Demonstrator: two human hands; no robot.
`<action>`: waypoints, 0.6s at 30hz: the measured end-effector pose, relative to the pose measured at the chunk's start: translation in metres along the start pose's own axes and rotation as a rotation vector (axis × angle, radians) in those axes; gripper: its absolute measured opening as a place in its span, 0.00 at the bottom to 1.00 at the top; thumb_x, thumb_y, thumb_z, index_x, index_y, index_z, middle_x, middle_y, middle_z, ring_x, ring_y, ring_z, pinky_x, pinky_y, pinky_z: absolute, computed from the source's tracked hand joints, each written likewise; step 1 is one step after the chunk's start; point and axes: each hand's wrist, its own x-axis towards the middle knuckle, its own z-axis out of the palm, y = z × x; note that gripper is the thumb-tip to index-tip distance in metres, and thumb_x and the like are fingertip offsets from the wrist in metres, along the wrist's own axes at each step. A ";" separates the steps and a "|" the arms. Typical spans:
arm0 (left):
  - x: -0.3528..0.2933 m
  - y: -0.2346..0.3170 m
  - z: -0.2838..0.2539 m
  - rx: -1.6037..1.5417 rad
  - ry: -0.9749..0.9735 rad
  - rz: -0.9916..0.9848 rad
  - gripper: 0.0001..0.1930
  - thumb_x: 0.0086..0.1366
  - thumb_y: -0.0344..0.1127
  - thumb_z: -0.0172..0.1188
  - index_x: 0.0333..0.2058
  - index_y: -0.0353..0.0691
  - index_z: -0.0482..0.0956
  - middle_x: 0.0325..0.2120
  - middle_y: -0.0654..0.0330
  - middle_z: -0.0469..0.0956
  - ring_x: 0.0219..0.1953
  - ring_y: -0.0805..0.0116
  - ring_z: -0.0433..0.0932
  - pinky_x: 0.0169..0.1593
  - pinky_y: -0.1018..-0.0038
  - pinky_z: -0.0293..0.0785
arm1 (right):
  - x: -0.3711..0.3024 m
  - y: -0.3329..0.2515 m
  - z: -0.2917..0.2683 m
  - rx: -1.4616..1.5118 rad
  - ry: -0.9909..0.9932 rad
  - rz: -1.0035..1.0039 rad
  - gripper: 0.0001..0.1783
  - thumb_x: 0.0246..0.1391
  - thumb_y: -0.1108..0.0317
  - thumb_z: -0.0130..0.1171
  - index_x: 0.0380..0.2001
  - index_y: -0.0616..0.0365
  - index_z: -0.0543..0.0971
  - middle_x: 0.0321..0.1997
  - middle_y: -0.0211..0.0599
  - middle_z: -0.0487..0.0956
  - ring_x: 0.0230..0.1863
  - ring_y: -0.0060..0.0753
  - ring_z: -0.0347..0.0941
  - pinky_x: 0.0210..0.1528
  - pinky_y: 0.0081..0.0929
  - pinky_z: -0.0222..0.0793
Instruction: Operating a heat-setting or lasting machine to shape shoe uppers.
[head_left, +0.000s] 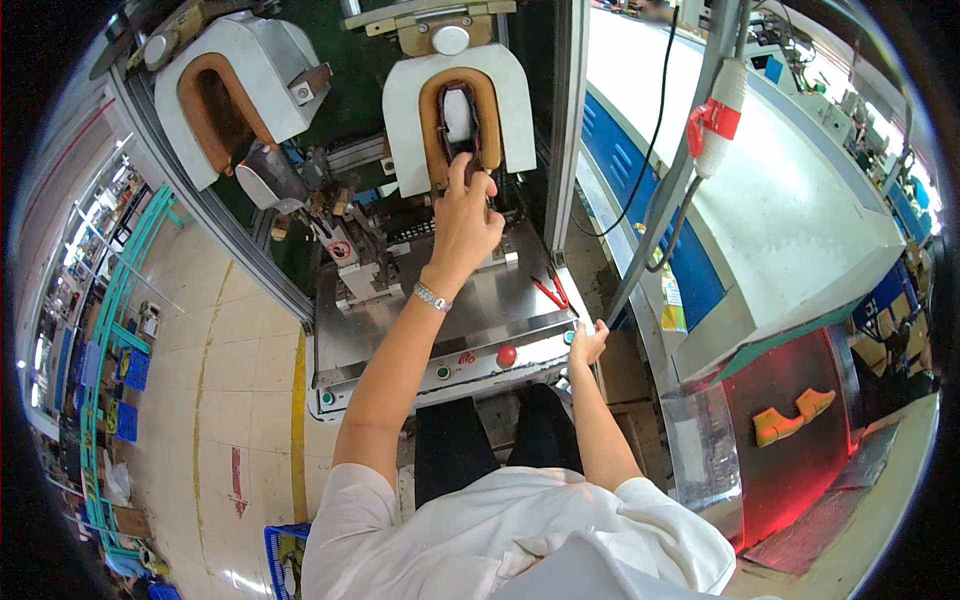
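Note:
My left hand point(466, 222) reaches up to the right-hand moulding station, its fingers closed on the near end of a dark shoe upper point(444, 105). The upper has a pale inside and sits within a tan, U-shaped pad point(488, 90) in a white housing point(517, 110). At the right end of the machine's front panel, my right hand point(589, 345) rests by a green button point(569, 337). Its thumb and fingers are apart and it holds nothing.
A second white housing point(270, 60) with a brown pad stands left. A red button point(507, 355) and green buttons line the panel. Red tweezers point(550, 292) lie on the metal bed. At right, two orange shoe-shaped pieces point(778, 427) lie under red light; a cable with a red-white plug point(718, 120) hangs nearby.

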 end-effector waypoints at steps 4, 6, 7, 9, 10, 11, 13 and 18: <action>0.002 0.008 0.009 -0.129 0.075 0.074 0.15 0.46 0.24 0.57 0.34 0.40 0.66 0.53 0.48 0.57 0.47 0.49 0.68 0.48 0.58 0.66 | 0.005 0.004 -0.003 0.059 0.053 -0.021 0.29 0.38 0.58 0.61 0.47 0.52 0.69 0.45 0.41 0.74 0.48 0.45 0.68 0.50 0.39 0.62; -0.008 0.018 0.014 -0.091 0.192 0.195 0.14 0.47 0.23 0.56 0.35 0.39 0.68 0.54 0.47 0.58 0.52 0.49 0.64 0.51 0.59 0.64 | 0.004 0.002 -0.006 0.079 0.061 0.015 0.28 0.35 0.62 0.63 0.45 0.54 0.71 0.42 0.46 0.75 0.45 0.47 0.70 0.48 0.38 0.64; -0.017 0.026 0.019 -0.114 0.221 0.225 0.13 0.48 0.22 0.55 0.35 0.38 0.68 0.54 0.47 0.59 0.54 0.49 0.61 0.52 0.60 0.63 | 0.017 0.015 -0.002 0.018 0.035 -0.015 0.29 0.35 0.63 0.62 0.46 0.54 0.71 0.44 0.46 0.74 0.48 0.45 0.69 0.50 0.37 0.63; -0.056 0.019 0.022 -0.228 0.184 0.199 0.10 0.50 0.21 0.54 0.34 0.36 0.69 0.52 0.48 0.63 0.52 0.52 0.65 0.50 0.64 0.65 | 0.001 0.010 0.011 0.054 -0.063 0.006 0.29 0.34 0.62 0.62 0.45 0.53 0.71 0.46 0.46 0.72 0.50 0.45 0.67 0.53 0.37 0.61; -0.076 0.028 0.034 -0.368 0.092 0.125 0.09 0.52 0.21 0.53 0.34 0.36 0.69 0.49 0.49 0.66 0.49 0.53 0.67 0.48 0.65 0.66 | 0.008 0.009 0.011 0.128 -0.045 0.044 0.30 0.34 0.61 0.62 0.46 0.53 0.70 0.45 0.47 0.72 0.48 0.46 0.67 0.52 0.37 0.61; -0.102 0.035 0.050 -0.489 -0.009 0.045 0.08 0.53 0.21 0.53 0.34 0.35 0.69 0.46 0.49 0.69 0.45 0.54 0.70 0.46 0.67 0.67 | 0.010 0.012 0.012 0.055 0.046 -0.070 0.30 0.34 0.62 0.62 0.46 0.53 0.70 0.44 0.45 0.73 0.48 0.46 0.67 0.51 0.37 0.61; -0.156 0.045 0.077 -0.631 -0.153 0.151 0.07 0.55 0.22 0.53 0.34 0.35 0.70 0.37 0.51 0.74 0.35 0.59 0.74 0.39 0.69 0.70 | 0.016 0.013 0.009 0.193 -0.068 0.027 0.28 0.33 0.63 0.61 0.44 0.52 0.70 0.41 0.42 0.74 0.47 0.46 0.68 0.51 0.38 0.62; -0.299 0.024 0.118 -0.654 -0.984 -0.025 0.09 0.57 0.29 0.55 0.37 0.38 0.73 0.30 0.54 0.77 0.29 0.57 0.76 0.35 0.69 0.72 | 0.018 0.022 -0.006 0.032 -0.196 -0.124 0.30 0.38 0.65 0.58 0.49 0.55 0.65 0.51 0.43 0.67 0.55 0.46 0.59 0.57 0.36 0.55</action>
